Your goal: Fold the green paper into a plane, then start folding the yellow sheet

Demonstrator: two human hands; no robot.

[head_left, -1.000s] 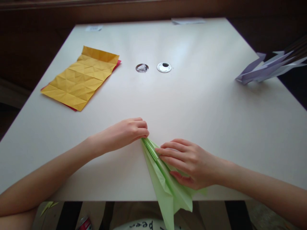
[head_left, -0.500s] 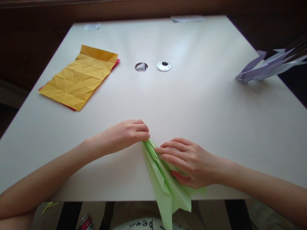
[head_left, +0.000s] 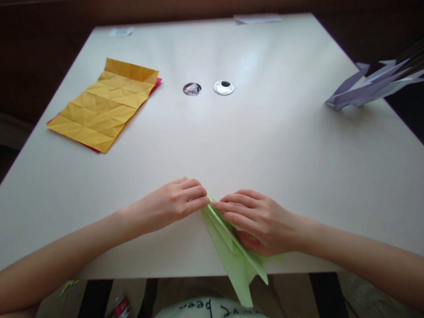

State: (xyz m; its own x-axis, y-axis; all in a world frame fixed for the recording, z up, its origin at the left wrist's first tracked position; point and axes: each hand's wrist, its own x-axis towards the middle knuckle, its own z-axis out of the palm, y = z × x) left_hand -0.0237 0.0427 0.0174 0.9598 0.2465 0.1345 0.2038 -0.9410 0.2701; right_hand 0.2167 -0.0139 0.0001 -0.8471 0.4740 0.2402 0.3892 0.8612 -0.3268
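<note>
A light green folded paper (head_left: pixel 228 251) lies slantwise at the table's near edge, its wide pleated end hanging over. My left hand (head_left: pixel 185 196) is closed on its narrow upper part, and a small green tip pokes out beyond the fingers. Just to the right, my right hand (head_left: pixel 255 218) is closed on the paper's folded right edge, with the fingertips close to those of my left hand. The thumb is tucked low against the paper, and some green shows under the palm.
A creased yellow paper (head_left: pixel 106 106) lies over a red sheet (head_left: pixel 155 85) at the left. Folded lilac paper pieces (head_left: pixel 364 90) stand at the right edge of the white table (head_left: pixel 281 145). Two round holes (head_left: pixel 223 87) are in the tabletop. A can (head_left: pixel 121 306) is below.
My left hand has slid slightly down along the green paper, closer to my right hand, and the tip now shows above it. The paper's hanging end has swung right and looks narrower.
</note>
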